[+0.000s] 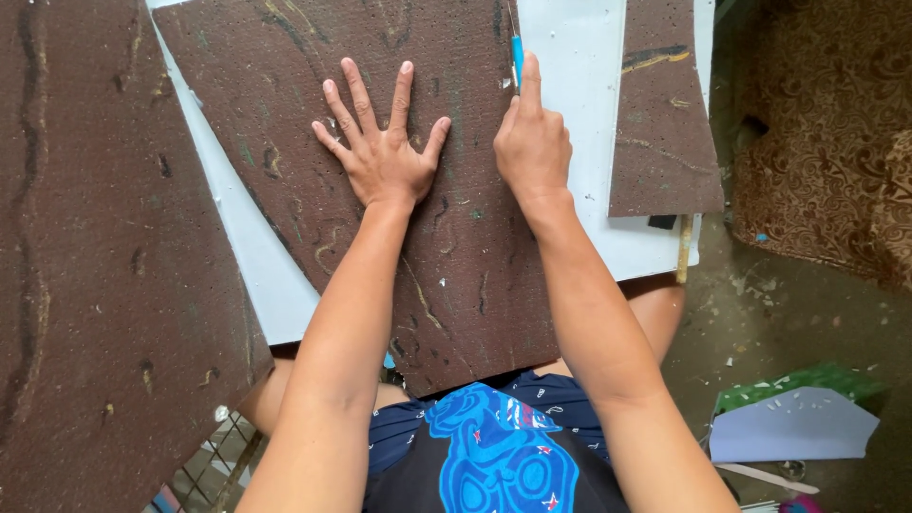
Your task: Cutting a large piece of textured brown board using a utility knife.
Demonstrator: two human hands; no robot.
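My left hand lies flat with fingers spread on a brown speckled foam sheet that rests across my lap. My right hand grips a thin blue-handled cutter, index finger stretched along it, its blade at the sheet's right edge. Under the brown sheet lies a pale blue board. A narrower brown strip sits on that board, to the right of the cutter.
A large brown foam sheet fills the left side. A brown patterned cushion stands at the right. On the dirt floor at lower right lie a pale blue offcut and a green piece. A wire grid shows at bottom left.
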